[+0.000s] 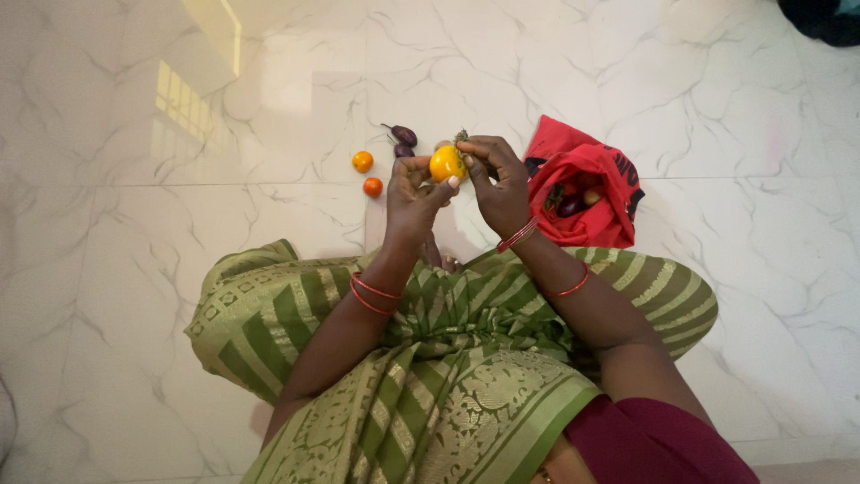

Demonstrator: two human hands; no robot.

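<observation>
Tomato (445,164) sat at frame centre, pinched between my left hand (414,193) and right hand (499,184), both closed on it. Two tomatoes (362,161) and two brinjals (402,135) already lay on the floor; more stayed in the red bag (587,166) at right.

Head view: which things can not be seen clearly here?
- Red bag: its contents are mostly hidden by its folds; only dark and pale bits show.
- Yellow tomato: the left hand and right hand cover its sides.
- Dark thing at the top right: cut off by the frame edge.
- Small eggplants: too small for detail.
</observation>
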